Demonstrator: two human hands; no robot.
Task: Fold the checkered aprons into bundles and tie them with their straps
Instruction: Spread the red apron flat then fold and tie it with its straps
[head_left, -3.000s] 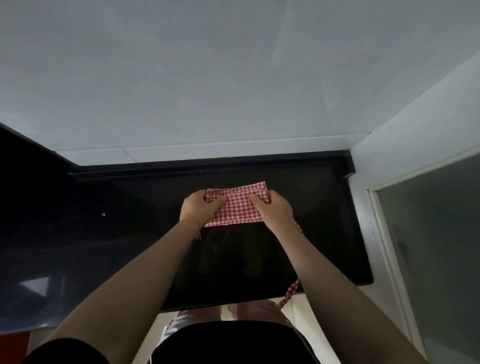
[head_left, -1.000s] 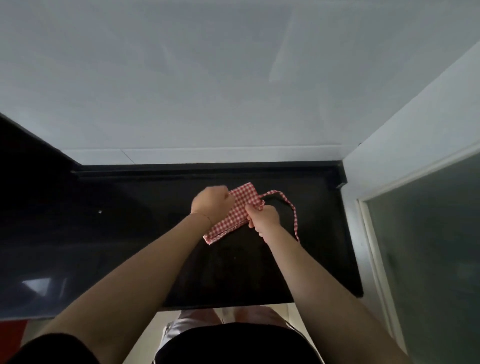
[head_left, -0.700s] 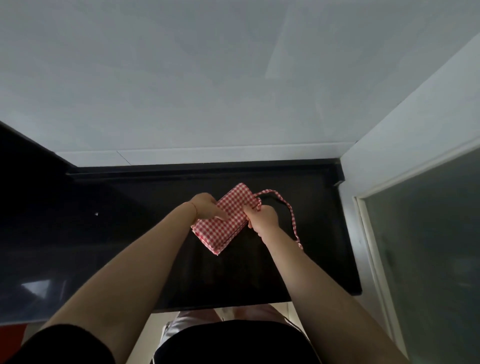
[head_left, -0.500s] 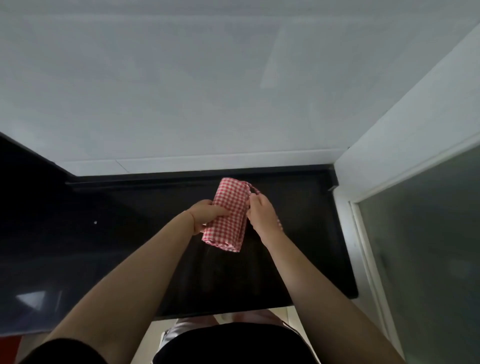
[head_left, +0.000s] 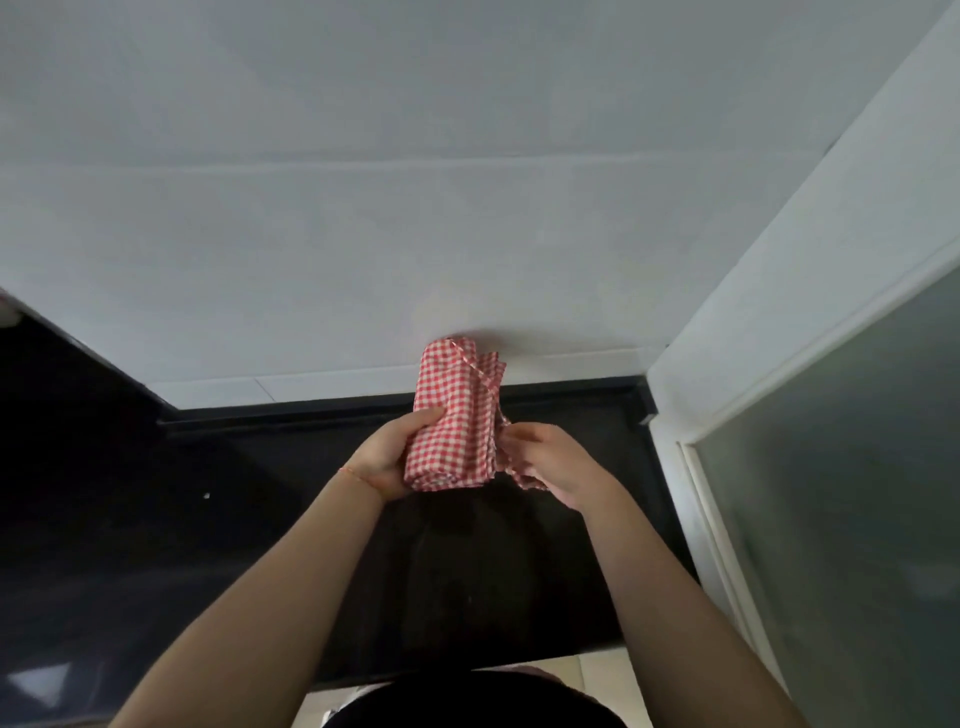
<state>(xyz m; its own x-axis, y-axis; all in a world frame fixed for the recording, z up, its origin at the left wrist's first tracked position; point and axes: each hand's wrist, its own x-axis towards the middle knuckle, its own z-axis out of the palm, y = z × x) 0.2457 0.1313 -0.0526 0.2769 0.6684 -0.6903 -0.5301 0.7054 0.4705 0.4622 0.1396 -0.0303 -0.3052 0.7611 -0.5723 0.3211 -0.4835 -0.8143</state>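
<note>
The folded apron (head_left: 453, 415) is held upright above the black counter (head_left: 260, 519); the left hand (head_left: 387, 457) grips its lower side, fingers curled round the bundle; the right hand (head_left: 550, 462) pinches the strap (head_left: 480, 376) that runs up across the cloth. If the left grip eases while the strap is pulled, the 1 bundle could unfold; a slack wrap would likely slide off its end.

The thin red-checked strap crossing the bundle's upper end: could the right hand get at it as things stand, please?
Probably yes. The thin red-checked strap lies exposed on the folded red-and-white checkered apron bundle, nothing covers it, and the right hand is beside the bundle, though already pinching cloth.
</note>
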